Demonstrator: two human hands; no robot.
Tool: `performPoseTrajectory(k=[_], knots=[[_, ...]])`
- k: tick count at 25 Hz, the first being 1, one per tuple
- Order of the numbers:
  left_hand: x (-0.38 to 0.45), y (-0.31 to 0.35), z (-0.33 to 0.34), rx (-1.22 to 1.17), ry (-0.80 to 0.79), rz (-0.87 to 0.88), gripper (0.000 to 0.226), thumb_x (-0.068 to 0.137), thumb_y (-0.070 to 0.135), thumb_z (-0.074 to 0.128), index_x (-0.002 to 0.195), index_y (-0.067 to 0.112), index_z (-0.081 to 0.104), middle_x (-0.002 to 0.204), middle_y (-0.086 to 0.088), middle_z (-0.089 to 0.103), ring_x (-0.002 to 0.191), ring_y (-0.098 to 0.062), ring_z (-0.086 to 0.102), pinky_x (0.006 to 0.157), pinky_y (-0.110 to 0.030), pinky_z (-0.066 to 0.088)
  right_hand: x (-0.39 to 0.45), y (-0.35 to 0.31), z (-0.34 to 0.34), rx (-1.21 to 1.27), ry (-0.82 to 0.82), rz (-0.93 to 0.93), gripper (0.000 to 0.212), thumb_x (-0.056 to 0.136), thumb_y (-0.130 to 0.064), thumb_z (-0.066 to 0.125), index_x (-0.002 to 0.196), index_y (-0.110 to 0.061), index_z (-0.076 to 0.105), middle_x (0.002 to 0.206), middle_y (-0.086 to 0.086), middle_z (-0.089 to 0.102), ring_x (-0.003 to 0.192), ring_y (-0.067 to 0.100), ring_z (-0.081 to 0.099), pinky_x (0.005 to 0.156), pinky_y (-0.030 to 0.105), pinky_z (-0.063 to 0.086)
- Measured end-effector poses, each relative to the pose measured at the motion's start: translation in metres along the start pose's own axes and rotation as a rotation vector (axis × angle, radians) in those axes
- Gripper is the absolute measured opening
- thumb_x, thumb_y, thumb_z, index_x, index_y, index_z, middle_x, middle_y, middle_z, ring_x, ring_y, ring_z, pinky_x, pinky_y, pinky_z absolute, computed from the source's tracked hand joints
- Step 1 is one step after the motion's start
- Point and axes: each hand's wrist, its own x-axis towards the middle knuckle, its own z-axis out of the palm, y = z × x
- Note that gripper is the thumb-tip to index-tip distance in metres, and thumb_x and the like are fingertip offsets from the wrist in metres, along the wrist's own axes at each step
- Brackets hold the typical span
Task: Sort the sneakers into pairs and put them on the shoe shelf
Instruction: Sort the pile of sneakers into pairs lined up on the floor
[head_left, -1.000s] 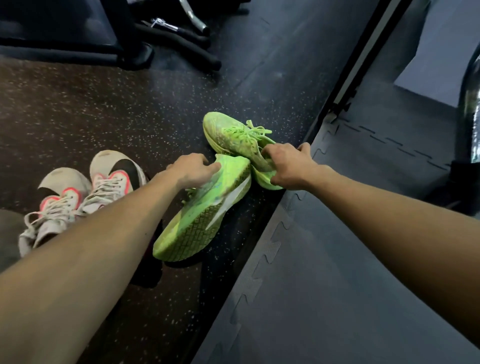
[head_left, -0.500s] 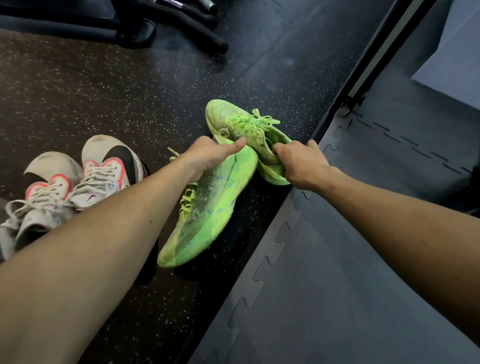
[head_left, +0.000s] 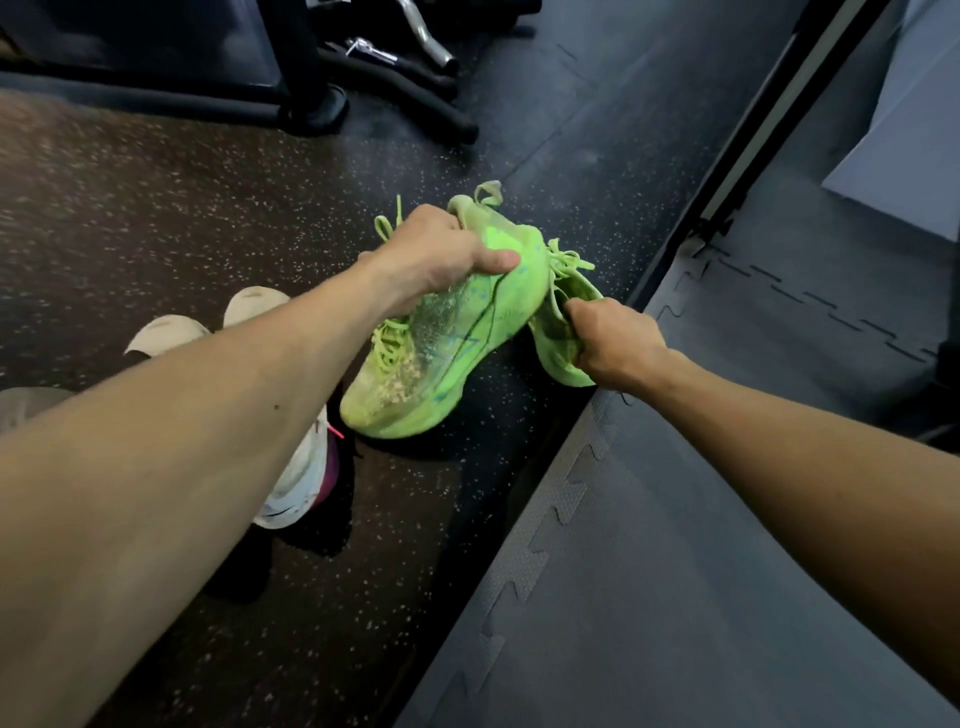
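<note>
Both hands are on the neon-green pair, right in the middle of the view. The left hand (head_left: 436, 254) is clamped around the heel end of the near green shoe (head_left: 441, 358), thumb pressed flat along its side, and the shoe hangs toe-down and tilted, its toe low over the speckled floor (head_left: 156, 208) (whether the toe actually touches, I can't tell). The right hand (head_left: 615, 345) is closed tight on the collar of the far green shoe (head_left: 558, 312), fingers curled into the opening, laces spilling out above the knuckles. The two green shoes press against each other, side by side, just at the edge where the dark floor meets the grey foam mat (head_left: 649, 571). Off to the left, partly hidden under the left forearm, the white shoes (head_left: 296, 483) sit on the floor, a pink patch showing at one edge. Black equipment legs (head_left: 395, 88) lie across the top of the view, well apart from the shoes.
</note>
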Motion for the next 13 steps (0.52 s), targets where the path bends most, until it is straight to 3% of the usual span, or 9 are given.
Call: performPoseTrajectory(k=[2,4,5,9,11,13], knots=[[-0.008,0.001,-0.007,0.165,0.019,0.069,0.051,0.045,0.053,0.087,0.084,0.022,0.075,0.093,0.005,0.073,0.1,-0.024,0.063,0.102,-0.042,0.031,-0.003,-0.004,-0.002,-0.005,0.017,0.025,0.016,0.081,-0.009,0.055,0.09,-0.015,0.044,0.087,0.005,0.052,0.082,0.032,0.057,0.055,0.034,0.036],[-0.017,0.001,-0.014,0.44,0.089,0.18,0.039,0.054,0.057,0.084,0.082,0.031,0.073,0.088,0.013,0.068,0.097,-0.02,0.053,0.084,-0.038,0.016,-0.005,-0.009,-0.005,-0.003,0.032,0.045,0.016,0.082,-0.009,0.054,0.086,-0.015,0.04,0.082,0.004,0.047,0.075,0.03,0.052,0.055,0.034,0.034],[-0.021,0.0,-0.017,0.574,0.083,0.25,0.036,0.058,0.056,0.083,0.082,0.031,0.072,0.087,0.013,0.066,0.097,-0.02,0.051,0.082,-0.039,0.016,-0.006,-0.011,-0.006,-0.002,0.035,0.055,0.017,0.082,-0.009,0.054,0.086,-0.015,0.039,0.081,0.004,0.046,0.072,0.028,0.049,0.054,0.033,0.034],[-0.039,-0.023,-0.032,1.119,-0.137,0.456,0.029,0.07,0.04,0.081,0.07,0.023,0.057,0.085,0.007,0.061,0.092,-0.02,0.05,0.091,-0.041,0.026,-0.01,-0.025,-0.01,0.018,0.019,0.062,0.023,0.082,-0.009,0.059,0.085,-0.016,0.037,0.081,0.003,0.046,0.069,0.025,0.046,0.055,0.032,0.034],[-0.049,-0.041,-0.039,1.264,-0.182,0.519,0.02,0.075,0.035,0.078,0.084,0.024,0.064,0.095,0.002,0.062,0.097,-0.021,0.057,0.091,-0.039,0.037,-0.013,-0.038,-0.011,0.035,0.004,0.057,0.024,0.083,-0.011,0.061,0.085,-0.016,0.037,0.08,0.003,0.046,0.068,0.025,0.046,0.056,0.032,0.034],[-0.06,-0.059,-0.041,1.3,-0.231,0.52,0.024,0.078,0.031,0.076,0.098,0.022,0.068,0.103,-0.001,0.063,0.101,-0.024,0.061,0.079,-0.037,0.049,-0.016,-0.053,-0.009,0.043,0.004,0.051,0.023,0.083,-0.011,0.061,0.085,-0.015,0.038,0.08,0.004,0.046,0.071,0.029,0.051,0.059,0.033,0.036]])
